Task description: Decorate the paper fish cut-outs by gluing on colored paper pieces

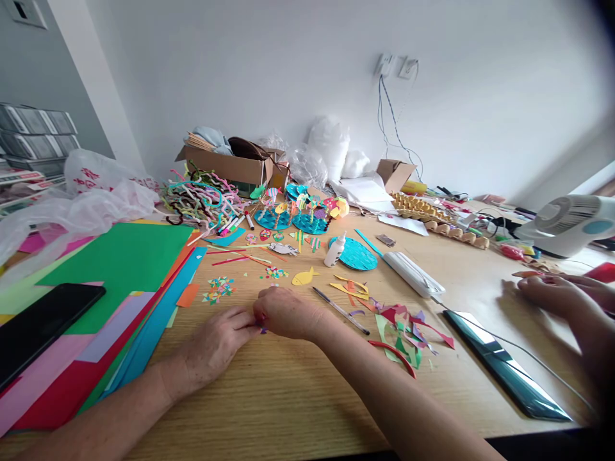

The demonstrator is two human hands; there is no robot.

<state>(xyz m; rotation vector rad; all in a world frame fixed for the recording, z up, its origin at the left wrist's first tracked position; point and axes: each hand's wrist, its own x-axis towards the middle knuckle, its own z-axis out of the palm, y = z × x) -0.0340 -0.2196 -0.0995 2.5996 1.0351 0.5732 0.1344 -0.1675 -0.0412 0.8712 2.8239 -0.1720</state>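
My left hand (216,342) and my right hand (291,314) meet low over the middle of the table, fingertips together. Between them shows a tiny purple piece (263,331), probably paper; most of it is hidden by my fingers. Just beyond lie two small heaps of coloured paper bits (218,290) and a yellow paper fish (304,276). A ballpoint pen (340,310) rests to the right of my right wrist. Red-handled scissors (394,355) are partly under my right forearm, next to coloured paper scraps (406,326).
Coloured paper sheets (129,256) and a black phone (48,326) lie left. Behind are a glue bottle (335,251), a blue disc (358,254), decorated blue pieces (273,219) and pipe cleaners (204,198). At right are a power strip (413,273), another phone (504,362) and another person's hands (557,294).
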